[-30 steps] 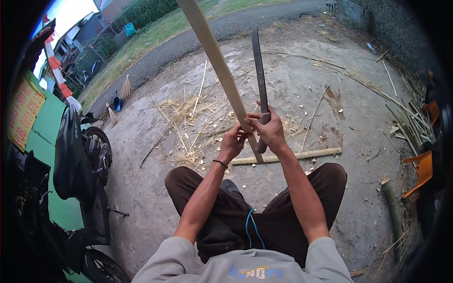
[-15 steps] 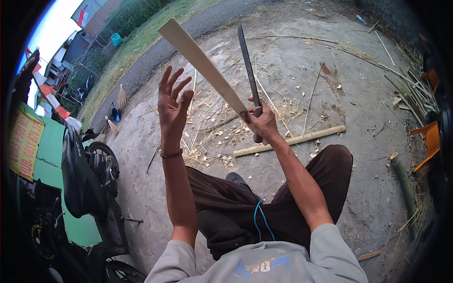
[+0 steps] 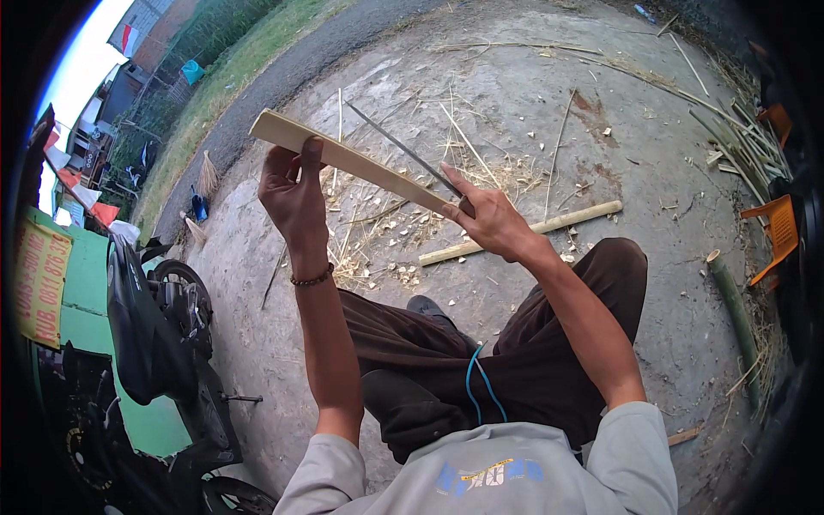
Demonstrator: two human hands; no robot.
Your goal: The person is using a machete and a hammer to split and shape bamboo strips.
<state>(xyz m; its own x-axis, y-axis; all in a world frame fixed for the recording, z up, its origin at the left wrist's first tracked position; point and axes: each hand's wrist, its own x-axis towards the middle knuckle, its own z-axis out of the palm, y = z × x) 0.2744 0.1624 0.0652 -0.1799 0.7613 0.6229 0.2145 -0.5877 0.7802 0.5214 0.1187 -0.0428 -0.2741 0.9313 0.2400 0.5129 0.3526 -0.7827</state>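
A pale flat bamboo slat [image 3: 360, 163] is held in the air in front of me, slanting from upper left to lower right. My left hand [image 3: 293, 196] grips it near its far left end, thumb up over the top edge. My right hand [image 3: 491, 221] holds its near end together with the handle of a long dark knife [image 3: 403, 150], whose blade lies along the slat and points up-left. I sit with dark trousers over a concrete ground.
A bamboo pole [image 3: 524, 232] lies on the ground beyond my knees amid chips and splinters [image 3: 378, 236]. More bamboo strips [image 3: 738, 146] lie at the right beside an orange chair [image 3: 777, 232]. A green bamboo piece [image 3: 734, 309] lies right. A black motorbike [image 3: 159, 335] stands left.
The slat has swung down from nearly upright to a low slant. My left hand, open and off it half a second ago, now grips its far end. The knife blade has tilted down along it.
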